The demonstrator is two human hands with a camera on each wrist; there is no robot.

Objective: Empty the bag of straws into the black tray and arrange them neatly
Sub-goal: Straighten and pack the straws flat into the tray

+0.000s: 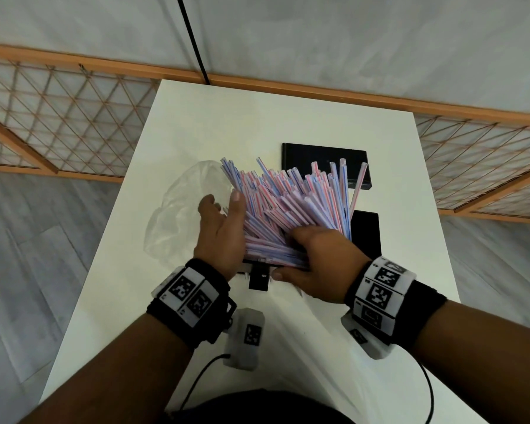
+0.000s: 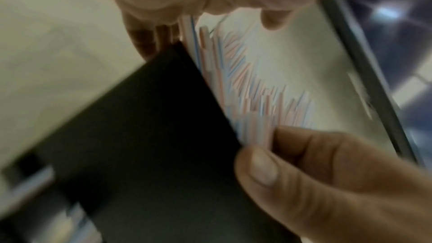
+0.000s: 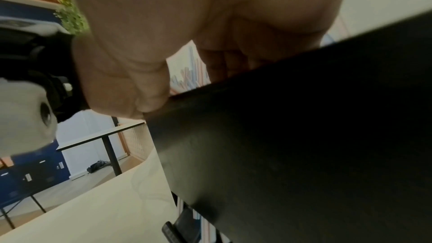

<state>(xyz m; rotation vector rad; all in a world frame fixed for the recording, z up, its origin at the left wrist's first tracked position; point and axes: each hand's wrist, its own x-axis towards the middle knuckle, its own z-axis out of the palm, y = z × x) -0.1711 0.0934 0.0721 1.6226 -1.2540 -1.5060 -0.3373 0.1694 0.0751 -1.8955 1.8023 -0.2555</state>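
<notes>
Head view: straws (image 1: 288,209) hide black tray (image 1: 259,281); left hand (image 1: 224,231) flat, right hand (image 1: 315,258) clutching straws.

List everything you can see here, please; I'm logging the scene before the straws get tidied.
straws: a large pile, too many to count, white with pink and blue stripes, fanned out over the black tray between both hands
black tray: one, black, mostly hidden under the straws near the middle of the table
plastic bag: one, clear, lying empty on the table left of the straws
black lid or second tray: one, black, farther back on the table
table: one, white
lattice screens: wooden, behind the table on both sides
left hand: presses the pile's left side, fingers straight
right hand: rests on the pile's near right part, thumb at the tray's near edge
</notes>
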